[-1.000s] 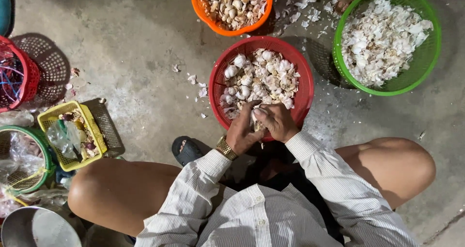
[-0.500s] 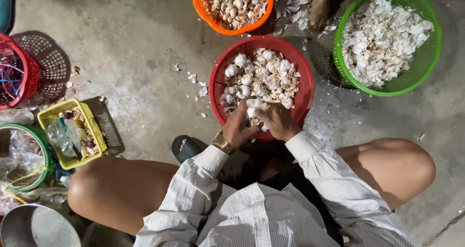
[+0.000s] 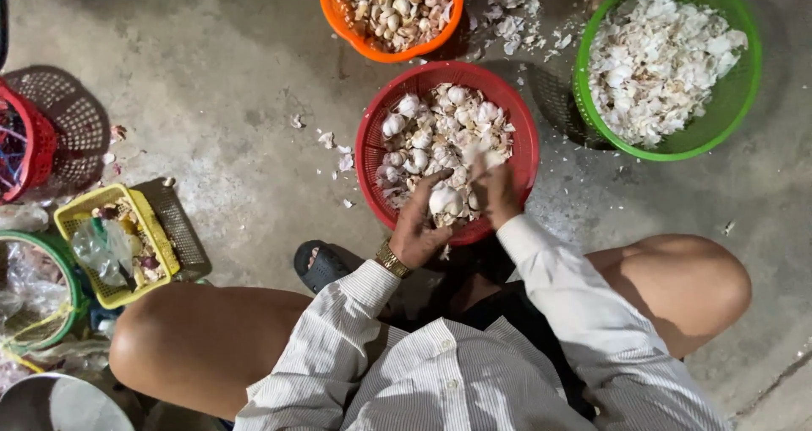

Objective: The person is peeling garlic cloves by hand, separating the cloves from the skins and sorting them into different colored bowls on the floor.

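A red basket (image 3: 372,135) full of white garlic bulbs and cloves sits on the concrete floor in front of my knees. My left hand (image 3: 420,225) reaches over its near rim, fingers curled round a garlic bulb (image 3: 445,201). My right hand (image 3: 495,190) is beside it inside the basket, fingers down among the garlic at a pale piece; whether it grips that piece is unclear. A gold watch is on my left wrist.
An orange basket (image 3: 338,21) of garlic cloves stands beyond the red one. A green basket (image 3: 744,76) of white skins is at the far right. Loose skins litter the floor (image 3: 237,101). A yellow basket (image 3: 72,228), a red basket (image 3: 38,143) and a green-rimmed tub (image 3: 68,279) stand left.
Both hands have moved from the near rim further into the red basket. The left hand has opened round a bulb, and the right hand has reached forward among the garlic.
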